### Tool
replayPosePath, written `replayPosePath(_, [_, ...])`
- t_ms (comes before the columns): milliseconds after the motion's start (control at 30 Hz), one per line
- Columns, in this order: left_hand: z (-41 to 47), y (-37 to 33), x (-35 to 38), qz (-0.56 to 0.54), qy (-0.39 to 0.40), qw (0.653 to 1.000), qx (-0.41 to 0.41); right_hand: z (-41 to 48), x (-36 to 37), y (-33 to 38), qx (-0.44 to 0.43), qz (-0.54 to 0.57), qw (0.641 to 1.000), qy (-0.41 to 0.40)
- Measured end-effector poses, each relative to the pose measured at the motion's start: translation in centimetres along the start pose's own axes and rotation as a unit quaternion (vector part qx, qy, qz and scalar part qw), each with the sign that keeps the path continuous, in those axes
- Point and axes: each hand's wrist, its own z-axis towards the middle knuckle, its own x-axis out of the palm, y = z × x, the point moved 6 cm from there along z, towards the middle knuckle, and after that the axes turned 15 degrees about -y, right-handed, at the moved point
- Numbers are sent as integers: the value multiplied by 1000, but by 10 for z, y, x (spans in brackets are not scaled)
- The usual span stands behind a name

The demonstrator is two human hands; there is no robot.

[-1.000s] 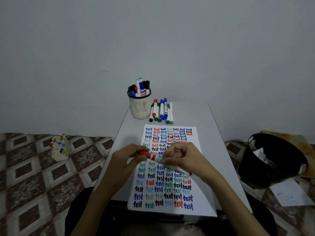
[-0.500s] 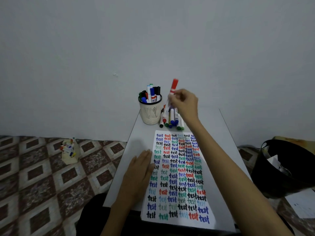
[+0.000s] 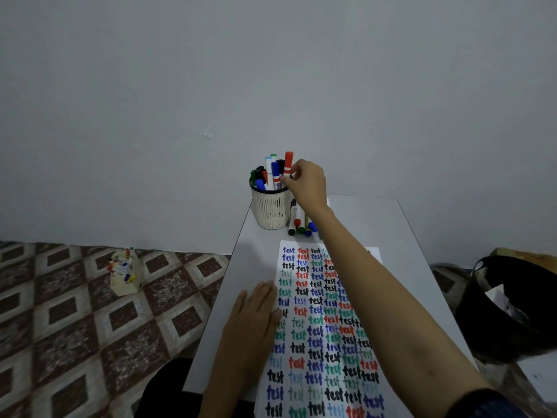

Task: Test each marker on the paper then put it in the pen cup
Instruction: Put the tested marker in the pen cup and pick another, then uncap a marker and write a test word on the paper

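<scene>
A cream mesh pen cup point(image 3: 270, 212) stands at the far left of the small white table point(image 3: 391, 236), holding several markers. My right hand point(image 3: 307, 184) reaches over the cup's right rim and pinches a red-capped marker point(image 3: 288, 163), upright with its lower end inside the cup. A bundle of loose markers point(image 3: 301, 224) lies just right of the cup, partly hidden by my forearm. The paper point(image 3: 313, 327), covered with coloured "test" words, lies in front of me. My left hand point(image 3: 251, 330) rests flat on the table, fingers touching the paper's left edge.
A black waste bin point(image 3: 509, 309) with crumpled paper stands on the floor to the right. A small cream holder with markers point(image 3: 124, 274) sits on the patterned floor tiles at left. A plain wall rises just behind the table.
My right hand carried the red marker from above the loose bundle leftward to the cup and lowered it in. Earlier both hands held it over the paper. The left hand stays flat.
</scene>
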Motion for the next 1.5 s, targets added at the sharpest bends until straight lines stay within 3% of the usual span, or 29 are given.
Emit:
replayPosePath(100, [0, 0, 0, -5, -1, 1000, -1, 0, 8, -13, 43, -4, 999, 9])
replayPosePath(200, [-1, 0, -1, -6, -3, 1000, -1, 0, 4, -19, 72, 76, 994, 30])
replayPosePath(300, [-1, 0, -1, -8, -9, 1000, -5, -2, -14, -45, 124, 112, 985, -31])
replayPosePath(367, [-1, 0, -1, -13, -12, 1000, -7, -8, -24, -79, 160, 19, 986, -44])
replayPosePath(467, [-1, 1, 0, -16, -15, 1000, -6, -26, -29, -125, 215, -125, 968, 47])
replayPosePath(567, [-1, 1, -1, -19, -19, 1000, -8, -38, -29, -140, 232, -162, 955, 84])
replayPosePath(900, [-1, 1, -2, -24, -26, 999, -9, -38, -49, -126, 186, -243, 951, 37])
replayPosePath(1000, [-1, 1, -3, -32, -30, 999, -3, -36, -70, -123, 188, -163, 968, -38])
replayPosePath(1100, [-1, 1, -3, -52, -32, 998, -10, -39, -99, -111, 187, 7, 976, -110])
replayPosePath(1167, [-1, 3, -3, -68, -29, 997, -24, -48, -120, -97, 191, 114, 968, -116])
replayPosePath(1300, [0, -3, -14, -125, -31, 990, -57, -82, -154, -66, 213, 249, 944, -25])
replayPosePath(1500, [3, -19, -24, -220, -19, 973, -65, -149, -161, -42, 260, 298, 900, 181])
